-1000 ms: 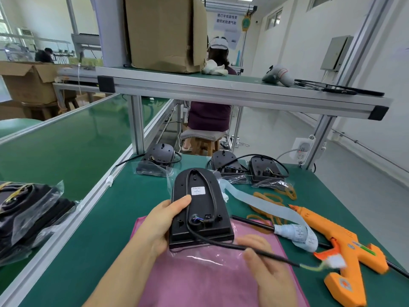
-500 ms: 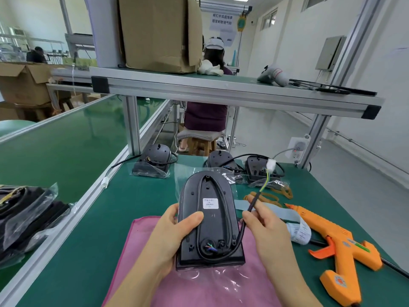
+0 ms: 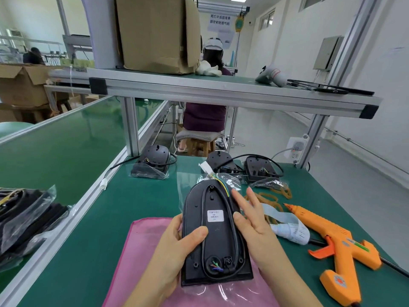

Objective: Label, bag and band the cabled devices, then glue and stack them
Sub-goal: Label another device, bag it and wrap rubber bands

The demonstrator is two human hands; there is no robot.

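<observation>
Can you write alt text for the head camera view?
A left hand grips a black device over a pink cloth, while the right hand presses its looped cable with straight fingers. An orange glue gun lies nearby.

The device [image 3: 215, 238] is moulded in matt black plastic, and a white paper label [image 3: 215, 216] is stuck on it. Clear, glossy film [image 3: 221, 290] is crinkled beneath it. The pink mat [image 3: 143, 247] seems to be cloth. The table [image 3: 115, 209] is surfaced in matt green; the glue gun [image 3: 338, 242] is smooth orange plastic.
</observation>
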